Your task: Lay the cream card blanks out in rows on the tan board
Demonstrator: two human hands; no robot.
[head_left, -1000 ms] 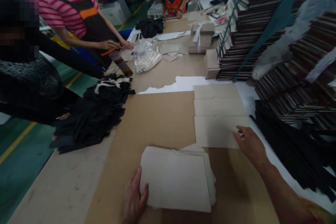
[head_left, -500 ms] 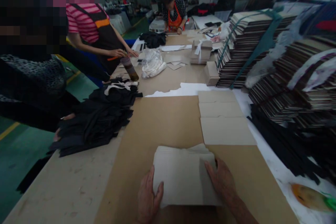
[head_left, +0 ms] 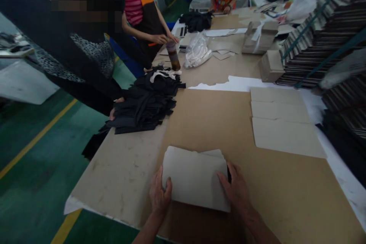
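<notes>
Between my two hands is a stack of grey cardboard sheets [head_left: 194,177], its edges slightly uneven at the back. My left hand [head_left: 160,190] grips the left edge, thumb on top. On the opposite edge my right hand [head_left: 236,187] is closed, its thumb also over the top sheet and its fingers along the side. The stack is over brown paper board [head_left: 211,118] near the table's front edge; a dark shadow shows below it. To the right, several grey cardboard pieces [head_left: 286,133] lie in an overlapping row on the board.
Black fabric strips [head_left: 143,106] lie piled on the left, where a person in dark clothes [head_left: 85,45] rests a hand. Behind are a bottle [head_left: 173,56], a clear plastic bag [head_left: 197,51] and tied cardboard [head_left: 259,37]. Tall board stacks [head_left: 328,38] stand right. Two more people work farther back.
My view has swung left, so the surroundings appear farther right. Both hands still hold the cardboard stack, which now sits farther left over the board and is slightly turned.
</notes>
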